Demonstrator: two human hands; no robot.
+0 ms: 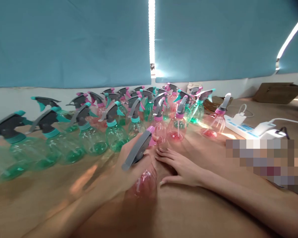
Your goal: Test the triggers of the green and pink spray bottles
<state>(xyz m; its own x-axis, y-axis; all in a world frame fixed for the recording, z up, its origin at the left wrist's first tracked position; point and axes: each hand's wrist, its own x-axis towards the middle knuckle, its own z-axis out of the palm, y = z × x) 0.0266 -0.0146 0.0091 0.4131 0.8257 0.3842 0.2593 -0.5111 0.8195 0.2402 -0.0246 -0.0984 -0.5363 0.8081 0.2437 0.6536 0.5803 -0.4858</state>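
Observation:
A pink see-through spray bottle with a grey and pink trigger head stands on the brown table in front of me. My left hand is wrapped round its neck, below the trigger head. Just to the right, my right hand lies with its fingers spread, palm down, near the bottle and holding nothing. Behind my hands stand a pink spray bottle and a green spray bottle, among many others. The bottle neck is hidden by my left fingers.
Rows of green and pink spray bottles fill the left and back of the table. A lone pink bottle stands at right, beside a white power strip with plugs and cables. An open cardboard box sits at the back right; blue blinds hang behind.

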